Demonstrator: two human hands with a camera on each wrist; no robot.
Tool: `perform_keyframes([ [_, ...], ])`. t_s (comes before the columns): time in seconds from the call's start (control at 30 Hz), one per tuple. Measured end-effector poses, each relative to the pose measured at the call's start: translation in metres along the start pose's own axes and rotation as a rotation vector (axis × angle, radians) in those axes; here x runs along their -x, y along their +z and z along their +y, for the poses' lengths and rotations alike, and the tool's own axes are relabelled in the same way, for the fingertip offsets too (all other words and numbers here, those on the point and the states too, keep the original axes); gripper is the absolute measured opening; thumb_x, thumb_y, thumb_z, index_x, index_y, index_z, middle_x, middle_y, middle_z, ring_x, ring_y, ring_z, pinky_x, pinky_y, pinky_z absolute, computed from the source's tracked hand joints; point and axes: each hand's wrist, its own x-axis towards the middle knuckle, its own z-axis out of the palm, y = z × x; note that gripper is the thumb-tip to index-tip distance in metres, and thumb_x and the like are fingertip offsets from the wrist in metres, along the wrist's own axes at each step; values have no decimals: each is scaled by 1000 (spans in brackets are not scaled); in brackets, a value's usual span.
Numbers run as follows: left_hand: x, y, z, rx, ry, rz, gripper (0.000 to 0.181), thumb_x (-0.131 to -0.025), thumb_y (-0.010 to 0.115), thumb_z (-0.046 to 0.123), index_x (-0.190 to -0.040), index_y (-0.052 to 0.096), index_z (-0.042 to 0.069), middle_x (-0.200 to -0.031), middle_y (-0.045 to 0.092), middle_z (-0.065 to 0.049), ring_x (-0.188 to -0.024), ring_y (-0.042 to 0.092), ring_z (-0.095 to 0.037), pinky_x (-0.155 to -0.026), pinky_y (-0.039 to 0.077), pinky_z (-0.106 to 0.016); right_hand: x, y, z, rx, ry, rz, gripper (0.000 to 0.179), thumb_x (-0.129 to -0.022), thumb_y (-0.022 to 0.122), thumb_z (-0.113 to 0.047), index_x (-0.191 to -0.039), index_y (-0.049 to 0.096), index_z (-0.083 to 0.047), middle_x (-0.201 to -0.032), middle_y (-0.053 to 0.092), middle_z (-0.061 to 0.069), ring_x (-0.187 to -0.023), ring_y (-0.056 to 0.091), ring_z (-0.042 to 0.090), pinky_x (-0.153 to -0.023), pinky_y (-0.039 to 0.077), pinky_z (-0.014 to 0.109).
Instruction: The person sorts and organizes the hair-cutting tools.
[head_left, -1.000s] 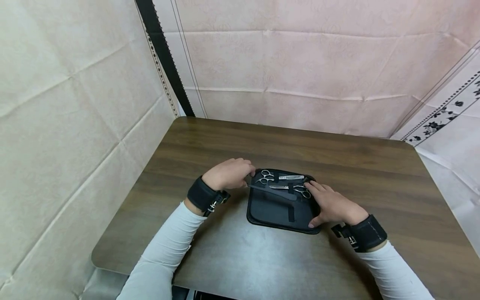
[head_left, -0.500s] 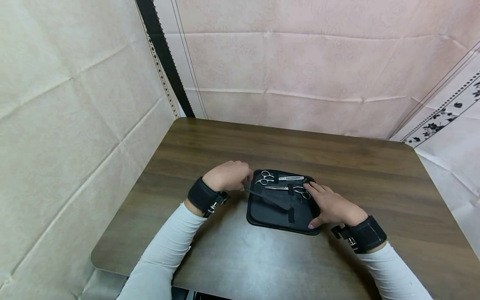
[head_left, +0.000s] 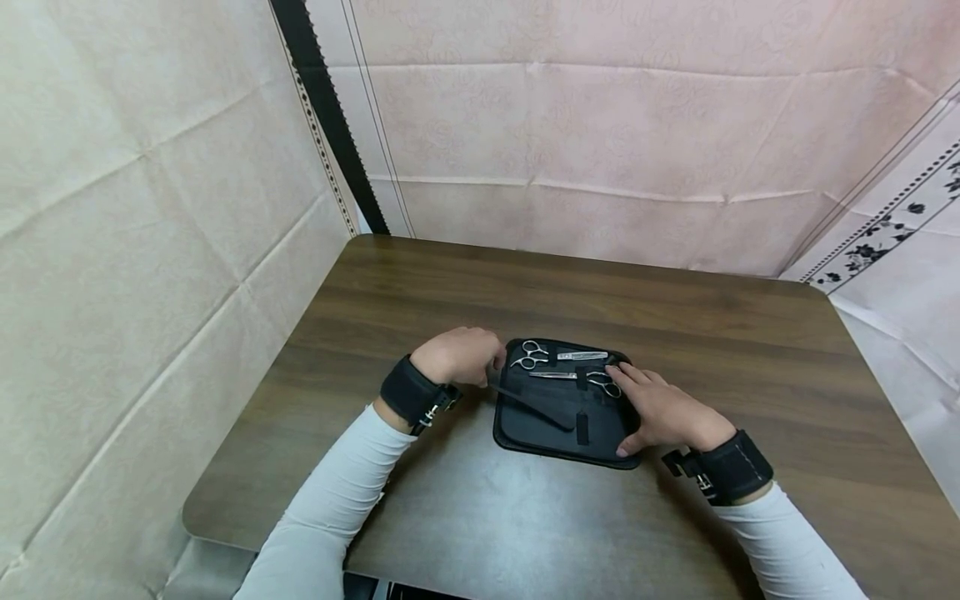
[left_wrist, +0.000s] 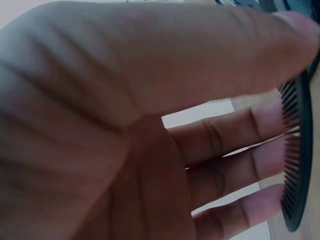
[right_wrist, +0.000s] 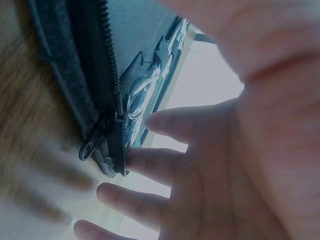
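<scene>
In the head view, my left hand point(head_left: 467, 357) pinches a black comb point(head_left: 531, 406) at the left side of an open black zippered case point(head_left: 540, 438). The comb slants over the case, its far end near a black elastic loop point(head_left: 582, 428). The left wrist view shows thumb and fingers on the comb point(left_wrist: 301, 160), teeth toward the palm. My right hand point(head_left: 666, 408) rests at the case's right edge with its fingers fairly straight. Two silver scissors lie in the case: upper scissors point(head_left: 582, 356) with handles to the left, lower scissors point(head_left: 553, 376) with handles to the right.
The case lies on a brown wood-grain table point(head_left: 420, 287). Pale cloth hangings point(head_left: 600, 125) stand behind the table and at both sides. A zipper pull point(right_wrist: 89, 146) hangs at the case's corner in the right wrist view.
My left hand has drawn the comb leftward and a little nearer, away from the lower scissors and past the elastic loop. The comb has turned edge-on. My right hand has stayed in place.
</scene>
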Motion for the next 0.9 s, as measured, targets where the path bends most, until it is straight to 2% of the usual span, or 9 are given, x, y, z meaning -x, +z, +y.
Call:
perform_keyframes([
  [0.3,-3,4,2,-20,-13,-13,24,-87,80,4,-109,78,12,-97,68,2,-86,57,-17,-75,48,-30,-1,1,2,1,12,-11,124,-71,95,-45,-164,25,-4,-167,21,32,-148,29,55,-110,36,72],
  [0.57,-4,6,6,-2,-42,-72,22,-86,81,5,-107,76,11,-95,67,1,-79,57,-15,-67,47,-28,0,-1,-1,5,2,-11,124,-71,95,-47,-163,26,-3,-167,22,32,-147,29,56,-109,36,73],
  [0.77,-5,7,8,4,-63,-92,23,-86,83,8,-108,75,13,-98,68,2,-79,58,-15,-69,49,-29,0,-1,-2,8,-2,-8,123,-71,95,-47,-163,26,-3,-167,23,32,-147,30,55,-108,37,74],
  [0.9,-6,9,9,0,-54,-99,21,-86,84,9,-104,75,13,-96,68,2,-79,57,-14,-69,49,-28,1,-1,0,6,7,-7,122,-71,94,-47,-163,26,-4,-167,22,31,-148,30,55,-109,37,73],
])
